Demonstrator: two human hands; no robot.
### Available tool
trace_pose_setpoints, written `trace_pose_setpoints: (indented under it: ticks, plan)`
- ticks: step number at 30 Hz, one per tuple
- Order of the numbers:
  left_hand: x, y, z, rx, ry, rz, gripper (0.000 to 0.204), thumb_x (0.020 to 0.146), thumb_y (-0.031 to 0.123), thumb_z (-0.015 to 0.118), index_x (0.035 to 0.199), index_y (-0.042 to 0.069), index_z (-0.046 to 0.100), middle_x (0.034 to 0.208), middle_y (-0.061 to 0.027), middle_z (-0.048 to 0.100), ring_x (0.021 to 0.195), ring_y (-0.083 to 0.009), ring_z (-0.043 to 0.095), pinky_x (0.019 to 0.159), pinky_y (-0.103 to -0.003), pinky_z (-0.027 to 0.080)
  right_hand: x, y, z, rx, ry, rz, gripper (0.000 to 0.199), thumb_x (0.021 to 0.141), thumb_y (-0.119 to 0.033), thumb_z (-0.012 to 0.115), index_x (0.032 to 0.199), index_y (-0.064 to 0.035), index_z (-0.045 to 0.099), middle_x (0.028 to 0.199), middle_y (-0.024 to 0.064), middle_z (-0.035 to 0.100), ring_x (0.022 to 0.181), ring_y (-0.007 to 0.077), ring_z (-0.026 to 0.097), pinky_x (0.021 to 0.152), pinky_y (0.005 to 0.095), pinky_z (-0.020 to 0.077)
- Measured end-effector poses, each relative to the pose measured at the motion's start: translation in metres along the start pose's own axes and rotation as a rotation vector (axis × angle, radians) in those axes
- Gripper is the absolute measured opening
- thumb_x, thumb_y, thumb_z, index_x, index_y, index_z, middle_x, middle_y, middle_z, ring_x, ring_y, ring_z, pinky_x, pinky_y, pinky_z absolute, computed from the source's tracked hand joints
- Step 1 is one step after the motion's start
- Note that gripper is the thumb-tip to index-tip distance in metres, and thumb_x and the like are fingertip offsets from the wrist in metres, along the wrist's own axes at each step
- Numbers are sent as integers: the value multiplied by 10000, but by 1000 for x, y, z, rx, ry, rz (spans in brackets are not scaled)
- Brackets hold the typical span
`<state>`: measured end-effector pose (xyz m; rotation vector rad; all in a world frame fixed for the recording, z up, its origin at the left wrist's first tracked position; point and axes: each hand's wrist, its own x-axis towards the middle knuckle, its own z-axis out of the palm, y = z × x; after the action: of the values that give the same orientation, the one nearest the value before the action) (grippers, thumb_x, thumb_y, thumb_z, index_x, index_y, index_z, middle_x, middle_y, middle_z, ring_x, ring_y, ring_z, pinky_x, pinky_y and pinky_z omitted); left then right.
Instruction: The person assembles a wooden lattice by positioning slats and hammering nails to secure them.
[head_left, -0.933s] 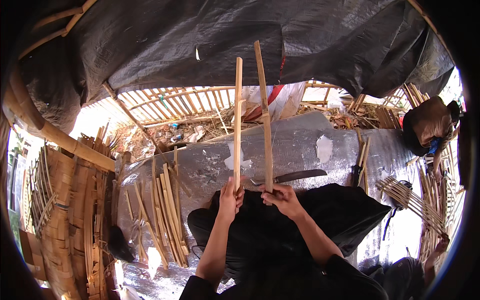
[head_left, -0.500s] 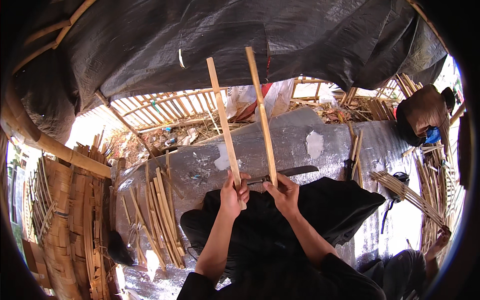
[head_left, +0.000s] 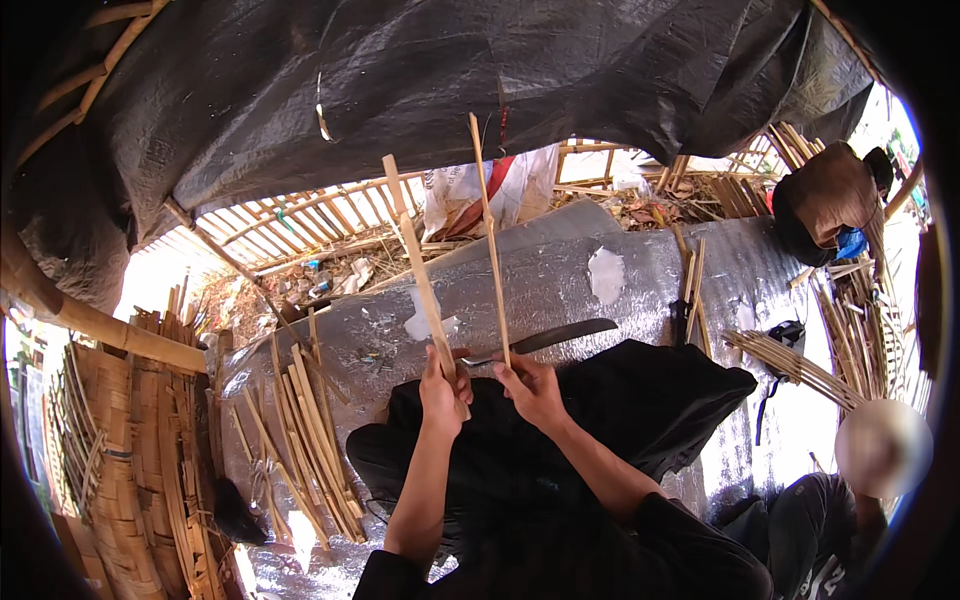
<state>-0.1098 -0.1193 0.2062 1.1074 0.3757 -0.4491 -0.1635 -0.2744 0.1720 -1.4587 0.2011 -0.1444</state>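
Observation:
My left hand (head_left: 443, 395) is closed around the lower end of a flat bamboo strip (head_left: 417, 262), which tilts up and away to the left. In my right hand (head_left: 534, 392), a second bamboo strip (head_left: 490, 230) is pinched near its bottom end between thumb and fingers. This one looks narrower, seen nearly edge-on. The two strips stand side by side and apart, spreading slightly from each other at the top. Just beyond my hands lies a long dark-bladed knife (head_left: 568, 334), its handle end partly hidden behind my fingers. Black cloth (head_left: 640, 390) covers my lap beneath both hands.
Silvery foil matting (head_left: 640, 325) spreads around me. A pile of bamboo strips (head_left: 315, 440) lies at left, near woven bamboo (head_left: 115, 440). At right are a strip bundle (head_left: 795, 367) and another person's legs (head_left: 810, 525). A black tarp (head_left: 420, 90) hangs ahead.
The right strip has turned from its broad face to a narrow edge. Both strips' tips sit lower in view. The whole scene has shifted slightly left as my head moved.

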Motion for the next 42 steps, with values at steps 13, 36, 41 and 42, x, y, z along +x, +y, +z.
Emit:
trace_pose_setpoints:
  ticks: [13, 36, 41, 42]
  plan:
    - [61, -13, -98, 227, 397, -68, 261, 990, 395, 622, 1031, 145, 560, 678, 25, 460, 476, -93, 421, 438, -292, 367, -6, 39, -92, -962, 152, -340, 418, 897, -269, 734, 1195, 9, 643, 1236, 228, 627, 1099, 406, 621, 952, 479, 503]
    - [104, -55, -176, 232, 412, -121, 338, 1000, 383, 603, 1186, 101, 586, 824, 0, 572, 645, -129, 541, 553, -325, 465, -132, -28, -333, -162, 1401, -328, 726, 921, -54, 668, 1538, -24, 288, 1122, 118, 576, 963, 182, 597, 856, 346, 546]
    - [99, -58, -193, 277, 401, -140, 365, 993, 380, 602, 1219, 93, 585, 833, -23, 585, 686, -156, 569, 591, -351, 491, -90, -59, -312, 54, 1245, -441, 723, 914, 19, 624, 1561, -10, 303, 1179, 100, 599, 1014, 175, 620, 976, 362, 549]
    - [101, -60, -194, 281, 401, -141, 365, 989, 373, 605, 1209, 83, 593, 831, -34, 589, 706, -164, 582, 599, -356, 498, -82, -62, -311, -11, 1226, -441, 696, 914, 23, 618, 1545, -2, 327, 1192, 102, 607, 1046, 185, 637, 998, 376, 553]
